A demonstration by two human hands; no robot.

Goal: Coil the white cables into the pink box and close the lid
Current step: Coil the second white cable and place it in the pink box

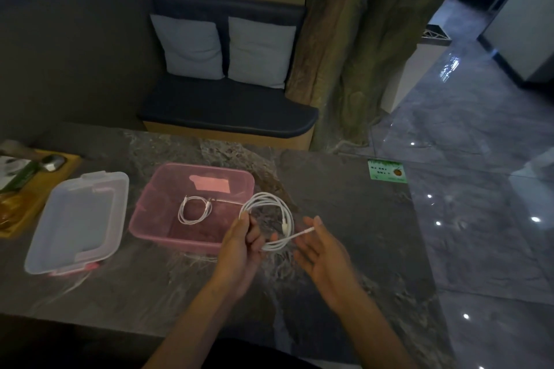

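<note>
An open pink box (150,213) sits on the dark marble table, with one small coiled white cable (194,210) lying inside it. Its translucent lid (78,222) lies to the left, separate from the box. Just right of the box, my left hand (239,246) pinches a larger white cable coil (269,207) that stands in a loop above the table. My right hand (323,249) is beside it, fingers spread, with the cable's plug end (305,231) resting against the fingertips.
A wooden tray (45,189) with small items stands at the table's far left. A green card (387,171) lies at the far right edge. Beyond the table are a bench with two cushions (221,48) and a tree-like column (359,39).
</note>
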